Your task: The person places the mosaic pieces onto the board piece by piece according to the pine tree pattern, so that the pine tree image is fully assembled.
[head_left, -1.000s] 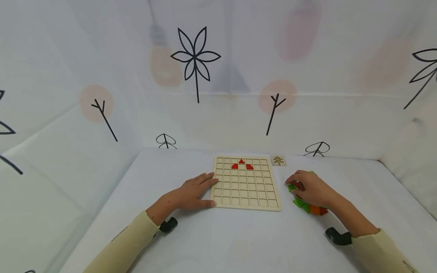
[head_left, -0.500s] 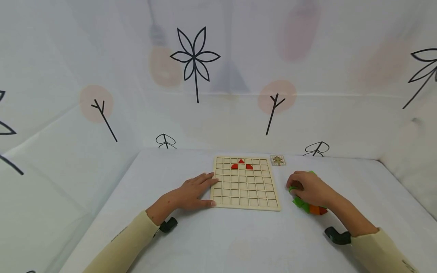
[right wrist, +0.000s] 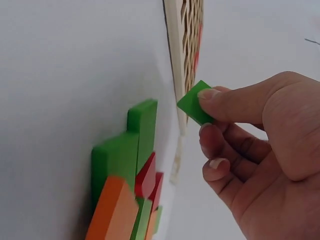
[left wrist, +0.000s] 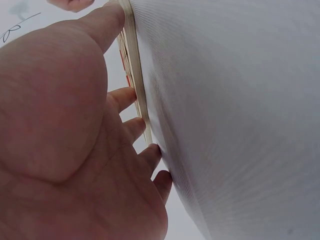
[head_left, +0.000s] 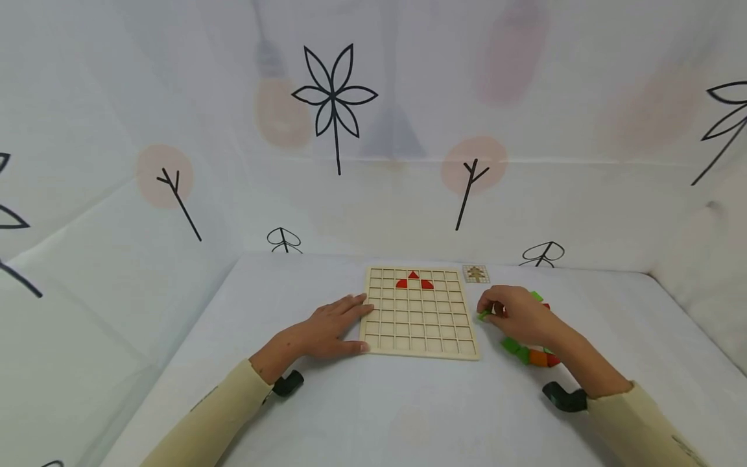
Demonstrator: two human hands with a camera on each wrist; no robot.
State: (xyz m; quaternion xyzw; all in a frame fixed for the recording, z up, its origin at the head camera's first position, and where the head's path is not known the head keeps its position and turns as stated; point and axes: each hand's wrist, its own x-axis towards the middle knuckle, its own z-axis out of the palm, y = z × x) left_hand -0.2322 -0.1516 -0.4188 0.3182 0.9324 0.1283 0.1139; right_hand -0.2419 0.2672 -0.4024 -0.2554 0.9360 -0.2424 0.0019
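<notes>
Three red pieces [head_left: 414, 282] already sit in the grid board [head_left: 417, 324] our flat left hand [head_left: 332, 329] steadies, while our right hand [head_left: 513, 314] pinches a green piece [right wrist: 194, 103] just off its right edge, probably needing a cell below them.

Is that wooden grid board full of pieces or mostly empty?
Mostly empty. The wooden grid board holds only three red pieces near its far edge; its other cells show bare.
</notes>
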